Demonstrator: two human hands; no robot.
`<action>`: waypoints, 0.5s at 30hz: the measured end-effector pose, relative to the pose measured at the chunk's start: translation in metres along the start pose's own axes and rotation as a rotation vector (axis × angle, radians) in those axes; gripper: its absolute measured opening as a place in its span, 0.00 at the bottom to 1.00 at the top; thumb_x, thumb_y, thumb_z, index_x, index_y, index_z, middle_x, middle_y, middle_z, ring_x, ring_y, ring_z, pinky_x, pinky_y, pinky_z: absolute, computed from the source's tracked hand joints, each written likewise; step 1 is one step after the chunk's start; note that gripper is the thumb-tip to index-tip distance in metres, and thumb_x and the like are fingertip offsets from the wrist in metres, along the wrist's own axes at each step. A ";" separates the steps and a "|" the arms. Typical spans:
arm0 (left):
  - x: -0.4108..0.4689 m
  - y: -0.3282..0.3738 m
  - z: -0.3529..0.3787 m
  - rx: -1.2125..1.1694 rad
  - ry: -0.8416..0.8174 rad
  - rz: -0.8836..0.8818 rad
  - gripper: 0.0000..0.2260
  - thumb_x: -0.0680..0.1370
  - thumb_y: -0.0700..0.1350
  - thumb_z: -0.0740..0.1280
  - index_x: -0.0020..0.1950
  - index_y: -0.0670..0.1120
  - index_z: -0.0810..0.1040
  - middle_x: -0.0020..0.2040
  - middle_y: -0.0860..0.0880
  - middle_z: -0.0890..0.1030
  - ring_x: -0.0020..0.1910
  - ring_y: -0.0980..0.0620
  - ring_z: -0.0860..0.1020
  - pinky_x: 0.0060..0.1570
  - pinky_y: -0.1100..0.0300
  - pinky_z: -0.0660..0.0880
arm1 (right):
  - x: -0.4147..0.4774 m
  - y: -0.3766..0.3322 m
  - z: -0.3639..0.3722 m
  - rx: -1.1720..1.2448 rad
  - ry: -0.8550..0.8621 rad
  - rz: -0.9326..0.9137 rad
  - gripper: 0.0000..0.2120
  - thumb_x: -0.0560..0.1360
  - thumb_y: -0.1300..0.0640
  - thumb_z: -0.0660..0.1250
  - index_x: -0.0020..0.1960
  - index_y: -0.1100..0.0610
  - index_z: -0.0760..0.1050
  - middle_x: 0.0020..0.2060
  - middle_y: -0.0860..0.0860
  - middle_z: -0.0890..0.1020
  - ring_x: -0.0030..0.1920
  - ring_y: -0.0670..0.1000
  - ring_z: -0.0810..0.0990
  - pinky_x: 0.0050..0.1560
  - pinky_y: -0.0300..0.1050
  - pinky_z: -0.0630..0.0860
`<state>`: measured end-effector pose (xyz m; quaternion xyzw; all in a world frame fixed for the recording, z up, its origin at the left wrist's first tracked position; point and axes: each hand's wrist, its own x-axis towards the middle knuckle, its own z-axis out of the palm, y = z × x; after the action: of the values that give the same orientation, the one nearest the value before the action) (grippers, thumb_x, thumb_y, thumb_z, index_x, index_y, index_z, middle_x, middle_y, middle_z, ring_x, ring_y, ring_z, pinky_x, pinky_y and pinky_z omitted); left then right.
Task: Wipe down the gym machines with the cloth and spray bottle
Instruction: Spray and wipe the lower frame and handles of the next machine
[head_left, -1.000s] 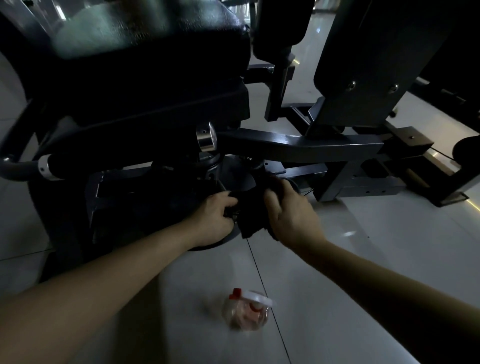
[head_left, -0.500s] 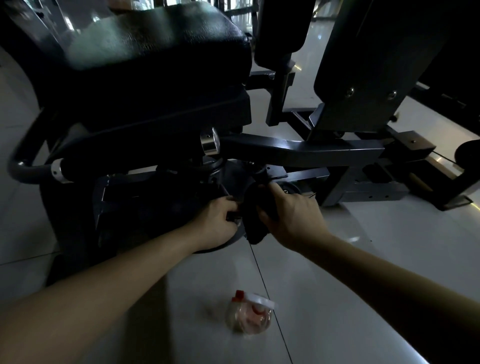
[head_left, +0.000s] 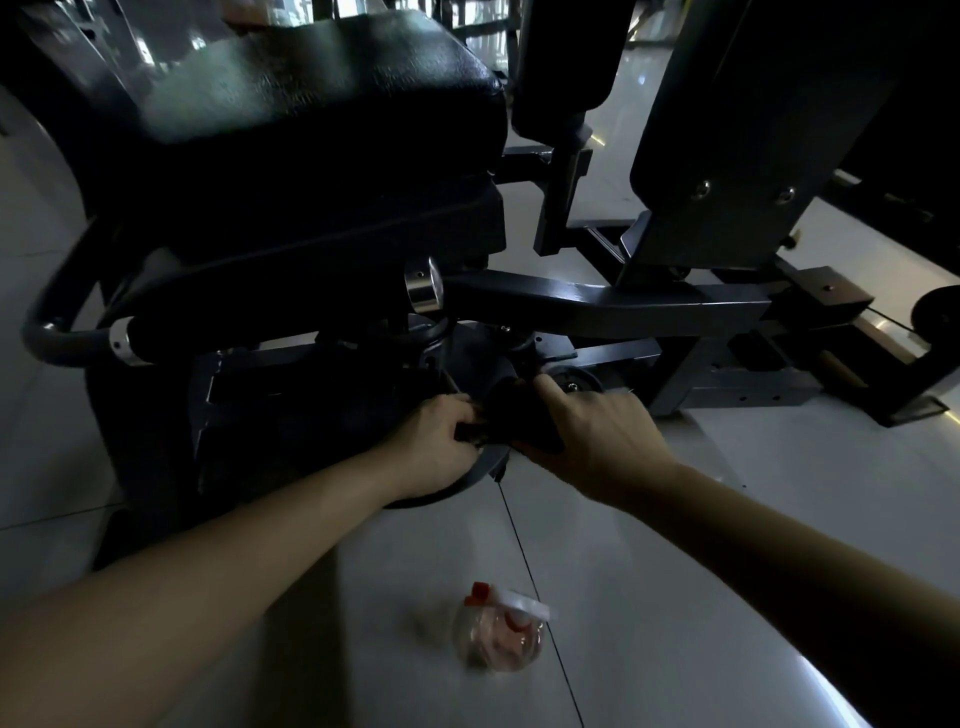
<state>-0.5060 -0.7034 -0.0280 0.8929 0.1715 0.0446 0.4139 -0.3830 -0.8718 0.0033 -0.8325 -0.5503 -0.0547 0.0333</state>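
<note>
We see a pale, glossy tiled floor (head_left: 675, 530), crossed by a thin dark grout line (head_left: 519, 545) running near to far. The room is dim, with faint glints (head_left: 623, 73) on the far floor and a brighter sheen (head_left: 826, 696) near right.

A single head-worn, wide-angle camera looked forward and steeply down from close range at the low frame of a gym machine (head_left: 597, 306) and the tiled floor (head_left: 779, 467) beneath it.
</note>
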 end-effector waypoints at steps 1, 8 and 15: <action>-0.001 0.000 0.001 -0.013 0.004 0.006 0.08 0.74 0.32 0.67 0.49 0.40 0.84 0.53 0.48 0.81 0.53 0.52 0.80 0.56 0.52 0.78 | 0.002 0.002 0.000 -0.002 0.015 0.004 0.29 0.79 0.36 0.61 0.73 0.48 0.58 0.40 0.47 0.79 0.33 0.46 0.76 0.33 0.39 0.69; -0.003 0.002 0.002 -0.043 0.008 0.014 0.16 0.75 0.33 0.68 0.39 0.54 0.80 0.42 0.56 0.79 0.42 0.61 0.78 0.40 0.69 0.71 | 0.008 -0.013 0.002 0.395 -0.017 0.319 0.16 0.79 0.40 0.61 0.60 0.50 0.71 0.43 0.47 0.82 0.37 0.46 0.80 0.38 0.44 0.79; -0.003 0.001 0.000 -0.024 0.006 0.030 0.10 0.74 0.34 0.67 0.44 0.47 0.84 0.45 0.49 0.81 0.46 0.53 0.81 0.46 0.54 0.80 | 0.008 -0.014 -0.005 0.610 -0.085 0.450 0.14 0.81 0.43 0.59 0.54 0.54 0.72 0.40 0.53 0.82 0.35 0.50 0.80 0.39 0.51 0.81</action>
<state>-0.5088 -0.7046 -0.0269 0.8902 0.1587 0.0557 0.4234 -0.3931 -0.8595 0.0093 -0.8860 -0.3455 0.1549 0.2677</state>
